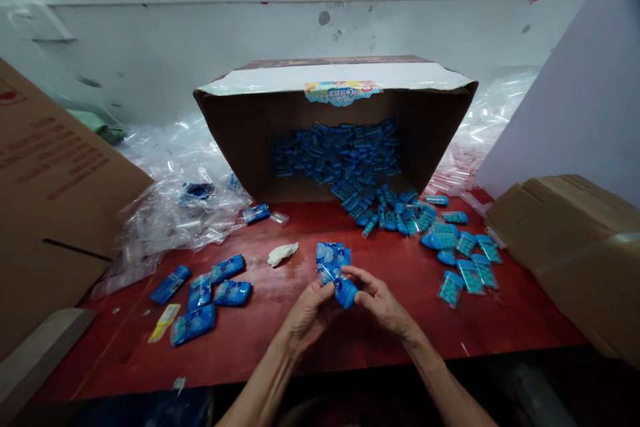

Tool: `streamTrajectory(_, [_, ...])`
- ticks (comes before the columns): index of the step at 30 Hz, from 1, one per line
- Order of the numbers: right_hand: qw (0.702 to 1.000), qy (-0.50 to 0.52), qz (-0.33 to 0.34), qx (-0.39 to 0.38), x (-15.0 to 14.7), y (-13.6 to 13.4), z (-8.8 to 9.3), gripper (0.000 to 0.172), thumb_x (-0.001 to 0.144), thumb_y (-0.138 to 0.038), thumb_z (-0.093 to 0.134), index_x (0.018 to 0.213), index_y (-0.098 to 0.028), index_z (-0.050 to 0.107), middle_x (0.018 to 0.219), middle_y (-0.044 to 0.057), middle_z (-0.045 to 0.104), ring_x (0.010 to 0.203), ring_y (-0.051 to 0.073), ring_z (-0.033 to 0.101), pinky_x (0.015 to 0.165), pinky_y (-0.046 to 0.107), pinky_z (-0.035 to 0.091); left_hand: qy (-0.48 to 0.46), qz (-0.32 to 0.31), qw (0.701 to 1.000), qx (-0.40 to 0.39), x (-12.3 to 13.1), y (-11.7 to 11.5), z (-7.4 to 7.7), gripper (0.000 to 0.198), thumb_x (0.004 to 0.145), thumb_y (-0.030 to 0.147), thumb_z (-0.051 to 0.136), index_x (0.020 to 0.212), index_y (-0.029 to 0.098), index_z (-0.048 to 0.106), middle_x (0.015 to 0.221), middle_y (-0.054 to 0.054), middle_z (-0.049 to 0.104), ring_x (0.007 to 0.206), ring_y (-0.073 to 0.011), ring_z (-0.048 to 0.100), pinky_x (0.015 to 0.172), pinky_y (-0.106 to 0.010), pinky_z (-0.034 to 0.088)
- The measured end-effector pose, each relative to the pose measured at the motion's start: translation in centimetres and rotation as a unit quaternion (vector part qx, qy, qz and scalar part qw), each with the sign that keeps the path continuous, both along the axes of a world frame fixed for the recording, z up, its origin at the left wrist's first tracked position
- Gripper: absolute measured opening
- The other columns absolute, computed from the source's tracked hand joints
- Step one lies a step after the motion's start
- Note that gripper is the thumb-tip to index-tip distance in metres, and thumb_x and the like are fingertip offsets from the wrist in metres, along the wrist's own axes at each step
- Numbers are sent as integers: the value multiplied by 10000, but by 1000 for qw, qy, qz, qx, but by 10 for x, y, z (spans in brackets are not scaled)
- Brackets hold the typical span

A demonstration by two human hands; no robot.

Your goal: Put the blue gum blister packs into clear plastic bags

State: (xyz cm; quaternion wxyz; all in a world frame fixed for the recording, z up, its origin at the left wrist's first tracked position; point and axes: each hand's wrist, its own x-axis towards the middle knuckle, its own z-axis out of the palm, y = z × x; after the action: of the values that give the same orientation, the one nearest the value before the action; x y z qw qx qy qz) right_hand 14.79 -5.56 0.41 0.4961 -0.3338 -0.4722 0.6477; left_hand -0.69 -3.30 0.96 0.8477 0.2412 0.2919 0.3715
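Both of my hands meet over the middle of the red table [280, 340]. My left hand [307, 313] grips a bunch of blue packets [333, 259] that fan upward from its fingers. My right hand [376, 297] pinches a small blue packet [345, 292] held between the two hands, right against that bunch. Behind them a cardboard box [240, 127] lies on its side with its mouth toward me, and many small blue packets [345, 160] spill out of it onto the table.
Several filled blue pouches [203, 300] lie at the left front, and a white scrap [283, 253] sits near them. Clear plastic bags [175, 213] heap at the left. Loose blue packets [463, 257] scatter at the right. Cardboard boxes flank both sides [50, 200] [575, 240].
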Motion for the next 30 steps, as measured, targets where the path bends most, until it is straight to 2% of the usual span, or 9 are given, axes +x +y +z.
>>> streamTrajectory(3, [1000, 9, -17, 9, -5, -4, -6, 488, 745, -433, 540, 1186, -246, 446, 1043, 40, 559, 952, 178, 509, 828, 299, 382, 18, 33, 999, 1, 7, -7, 1, 210, 732, 222, 554, 885, 97, 624, 835, -92, 669, 700, -142, 600, 687, -243, 447])
streamTrajectory(6, [998, -41, -56, 12, -7, -6, -11, 442, 780, -387, 509, 1195, -254, 431, 995, 26, 558, 828, 149, 537, 771, 274, 404, 45, 81, 996, 7, 12, -12, 4, 229, 718, 248, 573, 902, 119, 619, 844, -82, 671, 692, -144, 600, 685, -253, 451])
streamTrajectory(8, [994, -70, -81, 18, -6, -7, -12, 424, 783, -354, 510, 1188, -253, 437, 962, 18, 542, 757, 129, 527, 724, 255, 413, 53, 89, 995, 7, 11, -12, 6, 246, 713, 255, 578, 926, 135, 605, 868, -80, 667, 713, -155, 603, 688, -272, 457])
streamTrajectory(12, [995, -54, -85, 15, -2, -5, -13, 409, 769, -314, 524, 1166, -246, 457, 944, 14, 525, 809, 134, 510, 755, 260, 403, 65, 48, 997, -14, 6, -9, 8, 221, 705, 270, 587, 872, 127, 606, 825, -87, 667, 676, -160, 607, 647, -282, 469])
streamTrajectory(18, [994, -54, -95, -16, -11, -9, -14, 502, 716, -196, 567, 1191, -265, 419, 918, -1, 527, 797, 124, 515, 751, 265, 416, 84, 44, 995, -13, 6, -7, 15, 221, 666, 265, 629, 823, 110, 615, 788, -89, 664, 691, -167, 603, 693, -300, 462])
streamTrajectory(21, [994, -44, -100, -19, -14, -12, -14, 557, 699, -179, 582, 1211, -276, 385, 991, 9, 538, 856, 138, 523, 774, 274, 417, 49, -5, 999, -6, 4, -6, 19, 230, 701, 264, 592, 869, 108, 612, 811, -99, 658, 754, -184, 602, 735, -321, 455])
streamTrajectory(23, [995, -41, -87, -14, -12, -12, -13, 557, 708, -184, 578, 1218, -275, 374, 1051, 16, 534, 893, 146, 525, 800, 286, 411, 18, -43, 999, 0, 1, -5, 21, 233, 728, 237, 561, 913, 101, 604, 829, -106, 657, 826, -198, 596, 786, -332, 437])
streamTrajectory(26, [997, -50, -62, -2, -7, -12, -9, 535, 731, -222, 568, 1225, -268, 368, 1028, 14, 560, 886, 152, 537, 825, 310, 402, -19, -72, 997, 2, -2, -4, 22, 241, 727, 189, 558, 947, 98, 595, 865, -112, 657, 911, -217, 578, 850, -353, 400])
streamTrajectory(30, [996, -60, -68, 19, -5, -11, -8, 505, 749, -334, 560, 1218, -253, 389, 993, 22, 562, 928, 175, 524, 841, 314, 394, -30, -40, 999, -4, 2, -7, 15, 252, 700, 174, 591, 942, 103, 602, 880, -111, 661, 932, -226, 571, 889, -367, 368])
